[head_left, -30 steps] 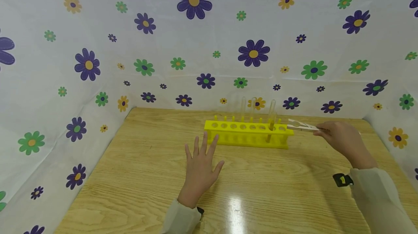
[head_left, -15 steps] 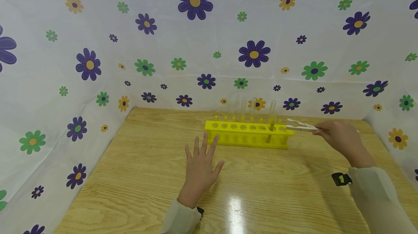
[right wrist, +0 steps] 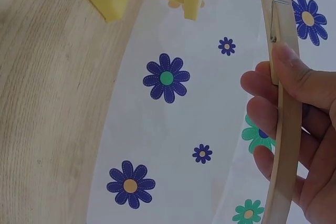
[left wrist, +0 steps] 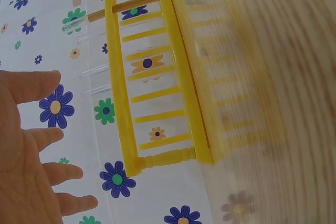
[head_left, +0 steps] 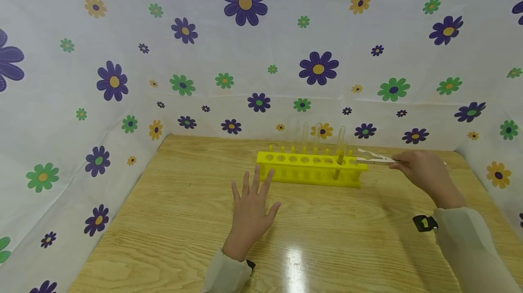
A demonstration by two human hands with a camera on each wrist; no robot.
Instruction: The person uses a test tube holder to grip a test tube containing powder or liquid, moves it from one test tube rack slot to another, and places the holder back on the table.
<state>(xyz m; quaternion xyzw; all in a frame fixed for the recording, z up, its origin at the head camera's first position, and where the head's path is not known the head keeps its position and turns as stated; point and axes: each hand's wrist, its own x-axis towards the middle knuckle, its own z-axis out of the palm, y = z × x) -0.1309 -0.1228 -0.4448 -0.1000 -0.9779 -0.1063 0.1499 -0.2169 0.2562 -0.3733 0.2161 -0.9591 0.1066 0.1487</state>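
A yellow test tube rack (head_left: 314, 182) stands on the table. Toward its right end is a test tube with brown liquid (head_left: 340, 156); clear tubes (head_left: 305, 135) rise from its back side. My right hand (head_left: 429, 177) grips a wooden test tube holder (right wrist: 287, 129), thumb on one side and fingers curled round the other. The holder's forked tip points left, beside the rack's right end, with no tube visible in it. My left hand (head_left: 250, 211) is spread, palm down, in front of the rack's left end. In the left wrist view its fingers (left wrist: 50, 139) hold nothing.
The wood-grained table (head_left: 175, 220) reaches back to a white flower-printed cloth (head_left: 196, 57), which rises behind and at both sides. Light glares off the table near its front edge.
My right hand and the test tube holder have shifted slightly left, toward the rack. My left hand, the rack and the tubes stay where they were.
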